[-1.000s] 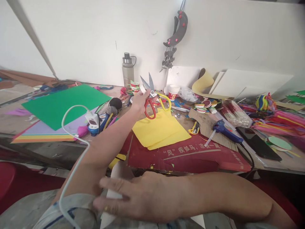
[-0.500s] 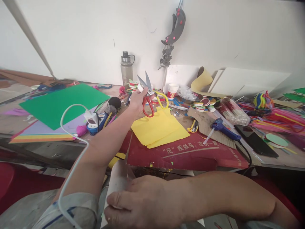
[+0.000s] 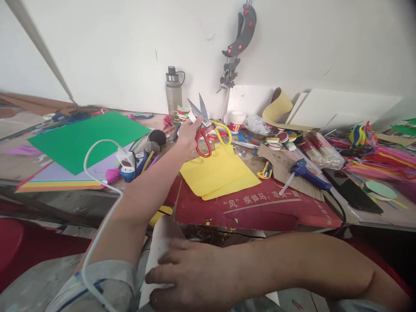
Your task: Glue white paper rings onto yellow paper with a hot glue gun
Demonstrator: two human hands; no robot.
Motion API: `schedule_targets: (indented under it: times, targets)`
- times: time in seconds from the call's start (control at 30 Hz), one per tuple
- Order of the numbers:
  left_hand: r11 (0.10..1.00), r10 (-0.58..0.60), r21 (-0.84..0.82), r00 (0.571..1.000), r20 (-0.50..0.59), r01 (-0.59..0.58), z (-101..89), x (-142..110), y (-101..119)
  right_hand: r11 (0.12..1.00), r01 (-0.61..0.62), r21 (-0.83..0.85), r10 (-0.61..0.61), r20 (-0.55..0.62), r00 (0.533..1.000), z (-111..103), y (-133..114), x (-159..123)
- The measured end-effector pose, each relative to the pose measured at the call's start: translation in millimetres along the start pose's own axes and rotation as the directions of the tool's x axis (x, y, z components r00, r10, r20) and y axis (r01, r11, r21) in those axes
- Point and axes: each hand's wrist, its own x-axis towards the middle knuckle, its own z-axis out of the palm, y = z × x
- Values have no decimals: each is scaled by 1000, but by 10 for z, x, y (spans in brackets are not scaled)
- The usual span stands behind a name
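Observation:
My left hand [image 3: 189, 133] is stretched out over the worktable, its fingers closed round a pair of scissors [image 3: 217, 132] with one red and one yellow handle. The blades are spread and point up toward the wall. A small white piece [image 3: 193, 116] shows beside the blades; whether it is in the same hand I cannot tell. Low in front of me, my right hand [image 3: 195, 275] lies with its fingers apart across a white sheet-like thing [image 3: 159, 236] at my lap, which it partly covers. Beneath the scissors, yellow paper sheets [image 3: 217, 173] lie on a red cardboard [image 3: 250, 214].
Green paper [image 3: 87, 141] lies on coloured sheets at left, near a white cable [image 3: 100, 236] that crosses my left arm. A bottle [image 3: 173, 95] stands by the wall. On the right are a blue glue gun [image 3: 305, 175], a yellow cutter [image 3: 265, 170], a phone [image 3: 352, 190] and pipe cleaners [image 3: 380, 162].
The fingers of my right hand have spread further apart on the white sheet. My left hand keeps the scissors raised in nearly the same place. The view has shifted slightly.

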Motion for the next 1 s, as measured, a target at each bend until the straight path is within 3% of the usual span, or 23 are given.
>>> schedule_targets:
  times: [0.13,0.2,0.23,0.3,0.33,0.4,0.47,0.53,0.6,0.7,0.77,0.9,1.0]
  targets:
    - [1000,1,1,1000,-7,-1,-20,13,-12,991,60,-117,-79,-161,984,24,199,3]
    - [1000,9,5,1000,6,-9,-20,5,-23,988,48,-147,-91,-305,948,-1,360,-22]
    - [1000,9,10,1000,13,-9,-16,-7,-29,988,4,-154,-69,-416,907,-40,459,-47]
    - [999,-6,35,1000,19,6,1,-46,-41,975,-186,-118,78,-602,794,-176,698,-129]
    - [999,-17,51,1000,25,16,13,-71,-47,940,-333,-69,212,-645,734,-261,836,-186]
    - [998,-24,67,999,46,21,42,-121,-59,773,-633,36,480,-685,548,-419,1136,-326]
    - [999,2,36,997,76,-5,71,-162,-71,581,-808,97,619,-697,361,-496,1436,-483]
    - [1000,3,-6,997,82,-2,96,-190,-81,443,-887,133,703,-665,252,-454,1694,-626]
    - [1000,-18,-20,997,69,19,116,-213,-94,389,-908,158,757,-616,217,-315,1884,-722]
    - [1000,-21,-15,996,83,22,144,-255,-129,421,-879,224,775,-593,220,-64,2040,-764]
    - [1000,-12,4,993,118,12,168,-293,-162,438,-849,296,783,-589,199,51,2082,-754]
    - [1000,-6,16,974,226,2,223,-369,-184,390,-836,386,783,-617,81,85,2094,-774]
    - [998,-53,-19,966,253,59,241,-393,-112,411,-797,442,753,-658,23,8,2091,-863]
